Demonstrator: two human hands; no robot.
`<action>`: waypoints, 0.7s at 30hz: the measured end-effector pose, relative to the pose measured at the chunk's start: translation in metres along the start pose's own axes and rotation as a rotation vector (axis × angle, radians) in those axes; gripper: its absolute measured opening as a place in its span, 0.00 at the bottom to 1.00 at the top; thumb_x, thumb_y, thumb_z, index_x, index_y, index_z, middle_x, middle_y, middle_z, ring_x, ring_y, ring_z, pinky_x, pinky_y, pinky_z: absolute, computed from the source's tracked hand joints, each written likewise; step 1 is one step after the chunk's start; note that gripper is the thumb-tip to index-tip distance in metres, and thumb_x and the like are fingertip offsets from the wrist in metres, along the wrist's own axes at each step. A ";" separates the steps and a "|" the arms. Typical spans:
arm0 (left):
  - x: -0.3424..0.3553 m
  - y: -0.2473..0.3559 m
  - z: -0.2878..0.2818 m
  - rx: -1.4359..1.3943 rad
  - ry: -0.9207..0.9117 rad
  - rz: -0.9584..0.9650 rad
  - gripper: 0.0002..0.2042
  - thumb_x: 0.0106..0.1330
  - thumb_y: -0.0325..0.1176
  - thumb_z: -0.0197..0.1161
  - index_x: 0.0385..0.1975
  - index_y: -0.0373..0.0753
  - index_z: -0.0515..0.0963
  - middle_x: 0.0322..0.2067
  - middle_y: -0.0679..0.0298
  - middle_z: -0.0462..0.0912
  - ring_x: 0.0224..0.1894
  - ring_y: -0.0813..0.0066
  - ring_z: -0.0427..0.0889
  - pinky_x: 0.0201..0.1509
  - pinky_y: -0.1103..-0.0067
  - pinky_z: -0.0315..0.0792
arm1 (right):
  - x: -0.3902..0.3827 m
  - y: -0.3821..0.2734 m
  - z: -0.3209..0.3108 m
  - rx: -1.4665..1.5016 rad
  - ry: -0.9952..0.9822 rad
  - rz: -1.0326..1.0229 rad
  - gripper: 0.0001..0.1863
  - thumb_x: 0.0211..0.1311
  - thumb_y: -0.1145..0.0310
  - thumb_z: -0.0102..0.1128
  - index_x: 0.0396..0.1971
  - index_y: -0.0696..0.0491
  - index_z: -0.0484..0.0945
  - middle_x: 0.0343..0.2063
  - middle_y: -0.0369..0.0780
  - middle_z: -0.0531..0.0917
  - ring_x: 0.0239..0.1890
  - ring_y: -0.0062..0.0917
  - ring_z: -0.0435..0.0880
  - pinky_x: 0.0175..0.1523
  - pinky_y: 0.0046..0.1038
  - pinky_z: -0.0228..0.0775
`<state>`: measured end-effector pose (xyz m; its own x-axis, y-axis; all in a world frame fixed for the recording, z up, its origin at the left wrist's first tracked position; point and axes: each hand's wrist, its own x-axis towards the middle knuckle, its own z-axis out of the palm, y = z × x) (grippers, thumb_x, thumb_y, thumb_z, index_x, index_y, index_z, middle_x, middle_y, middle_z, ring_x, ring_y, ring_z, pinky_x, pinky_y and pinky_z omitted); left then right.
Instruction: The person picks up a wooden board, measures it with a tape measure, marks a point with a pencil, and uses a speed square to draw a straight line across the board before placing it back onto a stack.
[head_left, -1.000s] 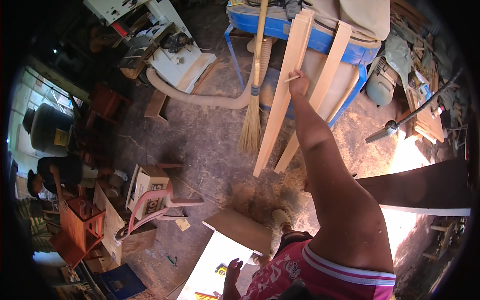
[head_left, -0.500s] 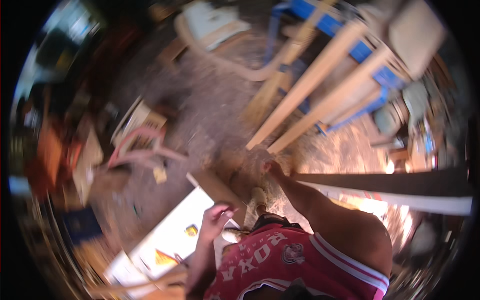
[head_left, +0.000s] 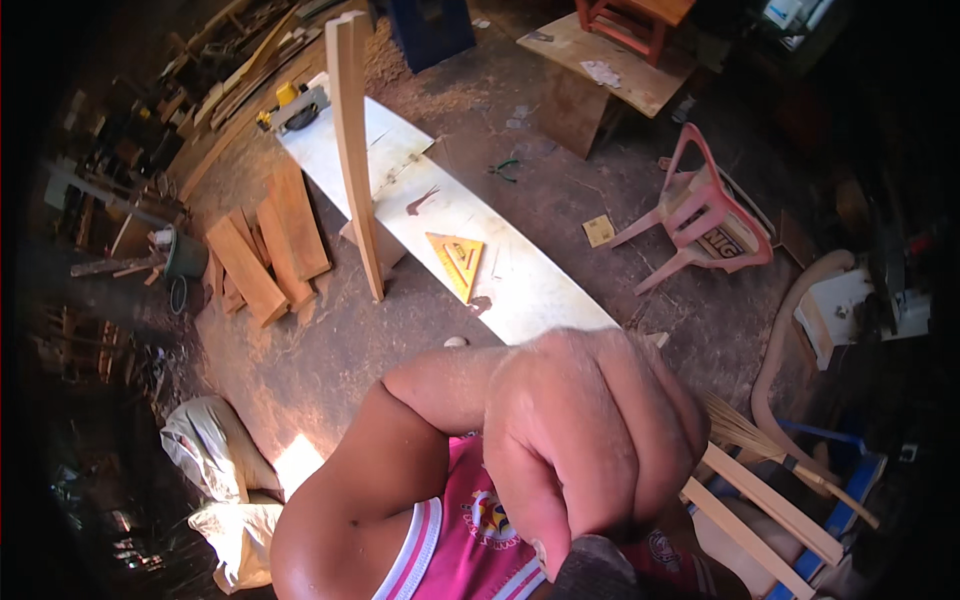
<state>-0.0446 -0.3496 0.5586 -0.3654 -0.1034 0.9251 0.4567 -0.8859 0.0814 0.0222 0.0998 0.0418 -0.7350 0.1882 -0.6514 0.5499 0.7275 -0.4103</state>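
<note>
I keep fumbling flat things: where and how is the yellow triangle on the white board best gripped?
Likely by its pointed corner lowest in the picture, coming from above and pinching across the two converging edges: the yellow triangle lies flat on the white board, top uncovered, and narrows there.

A long white board point(head_left: 540, 285) lay across the middle of the floor point(head_left: 330, 340), with a yellow triangular square point(head_left: 455, 268) on it. A yellow-and-grey power tool point(head_left: 300, 105) sat, as far as the dim view showed, on its far end. A tall pale wooden plank point(head_left: 352, 150) stood at the board's left; farther left lay flat brown wooden planks point(head_left: 285, 240). Right of the board stood a pink plastic chair point(head_left: 700, 215); beyond, an orange wooden stool point(head_left: 640, 15) rested on a brown plywood top point(head_left: 650, 90). The person's bare left hand point(head_left: 590, 430) was before the board's near end.
</note>
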 end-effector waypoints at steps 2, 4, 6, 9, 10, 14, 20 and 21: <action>0.010 0.055 -0.023 0.121 0.034 -0.029 0.10 0.62 0.33 0.54 0.19 0.40 0.77 0.19 0.63 0.76 0.16 0.69 0.73 0.21 0.77 0.65 | 0.004 -0.071 0.035 -0.037 0.040 -0.094 0.20 0.64 0.50 0.58 0.38 0.54 0.77 0.25 0.36 0.78 0.30 0.18 0.79 0.32 0.24 0.74; 0.011 0.123 -0.072 0.231 -0.254 -0.068 0.12 0.61 0.42 0.69 0.26 0.40 0.80 0.28 0.62 0.79 0.25 0.63 0.79 0.26 0.70 0.69 | 0.005 -0.201 0.067 0.456 -0.240 -0.197 0.18 0.66 0.53 0.57 0.41 0.54 0.76 0.30 0.36 0.80 0.32 0.19 0.80 0.33 0.23 0.74; -0.005 0.186 -0.102 0.280 -0.183 -0.179 0.14 0.61 0.45 0.68 0.28 0.38 0.81 0.29 0.60 0.79 0.28 0.61 0.80 0.31 0.70 0.71 | -0.021 -0.356 0.086 0.318 -0.337 -0.580 0.16 0.67 0.56 0.56 0.43 0.54 0.74 0.33 0.35 0.81 0.34 0.19 0.80 0.33 0.22 0.74; -0.069 0.250 -0.136 0.488 0.172 -0.576 0.17 0.63 0.45 0.66 0.36 0.34 0.80 0.34 0.59 0.81 0.36 0.67 0.81 0.41 0.75 0.73 | -0.047 -0.594 0.115 0.121 -0.246 -1.024 0.12 0.62 0.66 0.63 0.41 0.56 0.76 0.34 0.37 0.81 0.38 0.23 0.80 0.44 0.26 0.74; -0.101 0.270 -0.146 0.582 0.330 -0.706 0.17 0.64 0.43 0.65 0.40 0.33 0.79 0.37 0.59 0.81 0.39 0.71 0.81 0.44 0.77 0.73 | -0.100 -0.683 0.115 0.116 -0.210 -1.116 0.16 0.57 0.67 0.69 0.42 0.56 0.76 0.36 0.38 0.82 0.40 0.25 0.80 0.47 0.28 0.73; -0.233 0.329 -0.167 0.736 0.853 -1.204 0.17 0.65 0.37 0.65 0.48 0.34 0.76 0.40 0.65 0.81 0.43 0.79 0.78 0.50 0.79 0.73 | -0.193 -0.911 0.120 -0.152 0.277 -1.896 0.28 0.46 0.65 0.74 0.49 0.51 0.73 0.46 0.43 0.79 0.54 0.41 0.75 0.57 0.39 0.68; -0.356 0.378 -0.157 0.868 1.201 -1.216 0.14 0.63 0.33 0.65 0.46 0.34 0.77 0.37 0.66 0.82 0.41 0.80 0.79 0.49 0.80 0.73 | -0.205 -1.073 0.141 -1.034 0.473 -1.988 0.15 0.57 0.68 0.58 0.44 0.53 0.74 0.60 0.46 0.70 0.69 0.36 0.60 0.71 0.42 0.49; -0.372 0.380 -0.156 0.855 1.277 -1.168 0.15 0.62 0.34 0.65 0.46 0.34 0.78 0.37 0.66 0.82 0.40 0.80 0.79 0.49 0.80 0.73 | -0.221 -1.081 0.151 -1.120 0.437 -1.923 0.12 0.59 0.68 0.52 0.43 0.53 0.75 0.51 0.46 0.76 0.59 0.38 0.71 0.62 0.39 0.60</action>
<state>0.1383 -0.7185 0.1876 -0.8420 -0.2844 -0.4585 -0.3453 -0.3690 0.8629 -0.3500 -0.8274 0.5325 -0.0512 -0.9883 0.1434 -0.9391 0.0965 0.3298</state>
